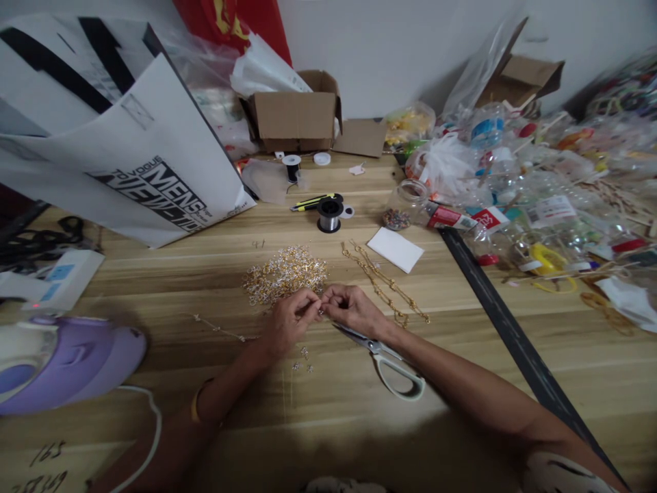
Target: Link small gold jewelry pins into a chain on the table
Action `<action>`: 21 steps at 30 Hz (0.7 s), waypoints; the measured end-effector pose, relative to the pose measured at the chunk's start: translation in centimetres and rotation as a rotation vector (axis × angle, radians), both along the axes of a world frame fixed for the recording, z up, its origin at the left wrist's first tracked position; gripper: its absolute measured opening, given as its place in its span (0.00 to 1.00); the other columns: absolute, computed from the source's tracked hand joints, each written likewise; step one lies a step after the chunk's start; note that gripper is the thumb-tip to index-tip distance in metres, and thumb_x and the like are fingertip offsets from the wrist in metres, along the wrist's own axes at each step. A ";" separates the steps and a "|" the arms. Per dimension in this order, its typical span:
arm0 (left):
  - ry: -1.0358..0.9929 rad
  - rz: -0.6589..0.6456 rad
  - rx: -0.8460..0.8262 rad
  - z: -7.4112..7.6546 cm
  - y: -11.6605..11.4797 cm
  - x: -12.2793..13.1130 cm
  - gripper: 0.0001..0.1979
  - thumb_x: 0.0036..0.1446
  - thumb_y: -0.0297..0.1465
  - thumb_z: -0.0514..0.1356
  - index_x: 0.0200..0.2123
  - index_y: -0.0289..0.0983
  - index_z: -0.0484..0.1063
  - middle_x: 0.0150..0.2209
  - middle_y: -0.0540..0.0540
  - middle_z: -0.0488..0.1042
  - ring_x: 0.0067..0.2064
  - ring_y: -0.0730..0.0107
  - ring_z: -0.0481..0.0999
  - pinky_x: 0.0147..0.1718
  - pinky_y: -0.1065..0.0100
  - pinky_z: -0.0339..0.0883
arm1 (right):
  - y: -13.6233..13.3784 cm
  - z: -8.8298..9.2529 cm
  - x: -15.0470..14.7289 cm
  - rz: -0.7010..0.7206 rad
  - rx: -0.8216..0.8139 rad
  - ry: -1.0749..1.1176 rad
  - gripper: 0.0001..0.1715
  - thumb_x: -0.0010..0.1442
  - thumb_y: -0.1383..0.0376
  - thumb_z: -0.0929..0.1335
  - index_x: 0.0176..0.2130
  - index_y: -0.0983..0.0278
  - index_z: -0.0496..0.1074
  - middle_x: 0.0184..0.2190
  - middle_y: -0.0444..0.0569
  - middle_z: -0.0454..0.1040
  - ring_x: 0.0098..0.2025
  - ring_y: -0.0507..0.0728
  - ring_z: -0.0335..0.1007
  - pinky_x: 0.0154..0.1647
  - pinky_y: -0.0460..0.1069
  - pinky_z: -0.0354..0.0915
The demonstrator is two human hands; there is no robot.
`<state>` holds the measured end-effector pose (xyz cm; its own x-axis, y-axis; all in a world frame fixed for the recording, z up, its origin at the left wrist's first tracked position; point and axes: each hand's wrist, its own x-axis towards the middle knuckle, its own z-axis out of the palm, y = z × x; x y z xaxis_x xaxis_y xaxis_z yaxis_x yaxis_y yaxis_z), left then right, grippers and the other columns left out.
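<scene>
My left hand (293,320) is closed in a pinch, its fingertips meeting those of my right hand (354,309), which is pinched too. Between them shows a small shiny piece (321,312), too tiny to make out fully. Just beyond lies a heap of small gold and silver metal pieces (287,272). A thin strand with small pieces on it (218,327) runs toward my left wrist. Several loose silver pieces (304,352) rest on the table below the hands. White-handled scissors (382,352) lie partly under my right wrist. To the right are gold chains (382,277).
Farther back stand a wire spool (329,214), a yellow-black cutter (312,203), a jar of beads (403,209) and a white pad (395,249). A paper bag (169,150) and a purple iron (76,363) are at left. Plastic bottles (549,205) crowd the right.
</scene>
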<state>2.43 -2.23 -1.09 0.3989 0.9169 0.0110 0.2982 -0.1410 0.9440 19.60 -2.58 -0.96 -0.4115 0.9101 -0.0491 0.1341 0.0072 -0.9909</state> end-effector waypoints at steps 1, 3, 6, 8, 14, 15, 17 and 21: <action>-0.035 -0.002 -0.018 -0.1 0.1 0.0 0.05 0.55 0.32 0.56 0.30 0.36 0.65 0.25 0.51 0.72 0.27 0.71 0.76 0.26 0.74 0.67 | 0.0 0.1 0.0 0.000 -0.011 0.017 0.12 0.55 0.60 0.67 0.30 0.68 0.67 0.16 0.37 0.57 0.18 0.45 0.48 0.18 0.42 0.45; -0.102 -0.005 -0.066 -0.4 0.2 -0.1 0.05 0.55 0.32 0.56 0.32 0.36 0.65 0.25 0.51 0.71 0.27 0.72 0.75 0.27 0.73 0.67 | 0.1 0.3 0.0 -0.006 -0.033 0.059 0.13 0.55 0.59 0.67 0.30 0.67 0.67 0.15 0.36 0.55 0.18 0.45 0.45 0.17 0.42 0.43; -0.157 -0.013 -0.145 -0.2 0.5 -0.1 0.06 0.55 0.33 0.56 0.32 0.35 0.65 0.24 0.51 0.71 0.26 0.74 0.74 0.26 0.74 0.67 | 0.2 0.6 0.0 -0.008 -0.053 0.122 0.13 0.55 0.58 0.66 0.30 0.67 0.66 0.15 0.36 0.56 0.17 0.45 0.45 0.17 0.42 0.43; -0.175 -0.020 -0.187 0.1 0.7 0.0 0.07 0.54 0.33 0.58 0.31 0.34 0.66 0.23 0.51 0.71 0.25 0.75 0.73 0.26 0.74 0.67 | 0.2 0.6 0.0 -0.004 -0.056 0.154 0.12 0.56 0.59 0.65 0.30 0.67 0.65 0.16 0.37 0.58 0.17 0.45 0.47 0.17 0.42 0.45; -0.181 -0.016 -0.235 0.3 0.9 0.1 0.08 0.46 0.31 0.63 0.29 0.33 0.69 0.22 0.51 0.71 0.24 0.77 0.70 0.26 0.74 0.66 | 0.2 0.2 0.1 -0.007 -0.018 0.153 0.12 0.58 0.59 0.64 0.31 0.66 0.64 0.16 0.38 0.59 0.17 0.46 0.50 0.18 0.42 0.48; -0.174 -0.023 -0.230 0.2 0.9 0.0 0.08 0.46 0.31 0.62 0.29 0.33 0.70 0.22 0.51 0.71 0.24 0.77 0.70 0.26 0.74 0.66 | 0.1 0.2 0.0 -0.012 -0.006 0.137 0.12 0.59 0.59 0.64 0.30 0.66 0.64 0.17 0.38 0.59 0.17 0.46 0.50 0.18 0.42 0.49; -0.160 -0.031 -0.216 0.0 1.0 -0.1 0.07 0.47 0.30 0.62 0.29 0.32 0.70 0.22 0.51 0.70 0.24 0.77 0.69 0.26 0.75 0.65 | 0.0 0.1 0.0 -0.018 0.017 0.097 0.12 0.59 0.60 0.63 0.30 0.66 0.63 0.17 0.38 0.60 0.18 0.46 0.51 0.19 0.42 0.49; -0.133 -0.034 -0.179 -0.2 1.0 -0.2 0.06 0.48 0.30 0.61 0.29 0.33 0.70 0.22 0.51 0.70 0.24 0.77 0.69 0.26 0.74 0.64 | -0.1 0.0 0.0 -0.025 0.065 0.025 0.11 0.60 0.60 0.62 0.30 0.65 0.63 0.18 0.39 0.59 0.20 0.47 0.52 0.21 0.43 0.50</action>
